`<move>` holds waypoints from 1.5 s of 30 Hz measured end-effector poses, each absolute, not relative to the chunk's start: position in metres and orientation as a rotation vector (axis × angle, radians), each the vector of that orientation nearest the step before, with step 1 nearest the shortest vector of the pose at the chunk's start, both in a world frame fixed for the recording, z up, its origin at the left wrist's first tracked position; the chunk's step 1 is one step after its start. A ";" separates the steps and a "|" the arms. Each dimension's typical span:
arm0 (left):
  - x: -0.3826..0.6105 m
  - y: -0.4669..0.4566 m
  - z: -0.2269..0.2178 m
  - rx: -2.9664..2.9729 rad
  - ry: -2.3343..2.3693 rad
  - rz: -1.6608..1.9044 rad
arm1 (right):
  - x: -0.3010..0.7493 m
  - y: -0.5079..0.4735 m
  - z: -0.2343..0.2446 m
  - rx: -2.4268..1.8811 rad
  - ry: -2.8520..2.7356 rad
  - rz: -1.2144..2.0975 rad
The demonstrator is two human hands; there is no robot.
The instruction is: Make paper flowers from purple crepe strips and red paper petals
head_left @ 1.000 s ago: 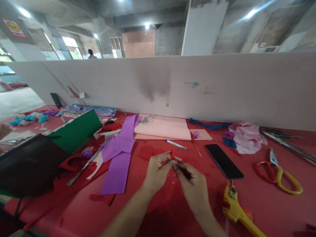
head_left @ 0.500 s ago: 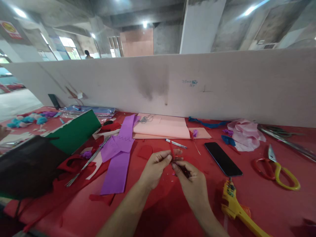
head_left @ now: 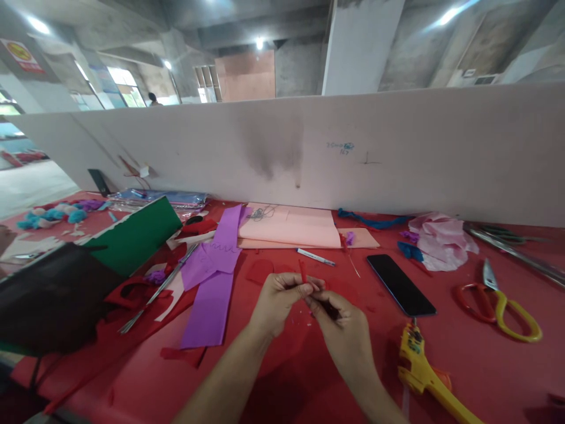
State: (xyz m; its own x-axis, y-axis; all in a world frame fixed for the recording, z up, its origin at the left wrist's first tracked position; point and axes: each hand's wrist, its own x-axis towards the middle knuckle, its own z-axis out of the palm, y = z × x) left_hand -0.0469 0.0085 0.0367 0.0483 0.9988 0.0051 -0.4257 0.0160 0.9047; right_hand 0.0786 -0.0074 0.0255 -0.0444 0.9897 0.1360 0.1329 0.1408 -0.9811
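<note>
Both hands meet over the red tabletop, pinching a narrow red strip [head_left: 303, 271] whose upper end sticks up between them; whether it is paper or cloth I cannot tell. My left hand [head_left: 279, 300] is closed, thumb against forefinger, on the strip. Fingertips of my right hand [head_left: 343, 321] are pressed together on its lower part, which they mostly hide. Just beyond the hands lies a white marker pen [head_left: 315, 257]. Purple crepe paper strips [head_left: 207, 312] lie left of my left hand. A cut red piece [head_left: 259, 271] rests on the table close by.
To the right are a black phone [head_left: 401, 285], a yellow glue gun [head_left: 419, 365] and red-and-yellow scissors [head_left: 497, 303]. Peach paper sheets [head_left: 300, 227] lie at the back before a white partition [head_left: 198, 150]. Thin wires [head_left: 159, 288], a dark bag [head_left: 57, 294] and a green board [head_left: 136, 235] occupy the left.
My fingertips have drawn closer together around the red strip, and the left hand's outstretched fingers have curled in. The things on the table stay put.
</note>
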 end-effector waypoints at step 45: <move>-0.043 0.012 0.028 0.772 0.895 1.179 | 0.110 0.018 0.032 -1.127 -1.156 1.242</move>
State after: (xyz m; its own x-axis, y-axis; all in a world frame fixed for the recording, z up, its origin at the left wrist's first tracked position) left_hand -0.0432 0.0122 0.0284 0.1365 0.9750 -0.1751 -0.4300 0.2175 0.8762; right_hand 0.1100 0.0181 0.0317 -0.0060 0.9998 0.0179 -0.0898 0.0173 -0.9958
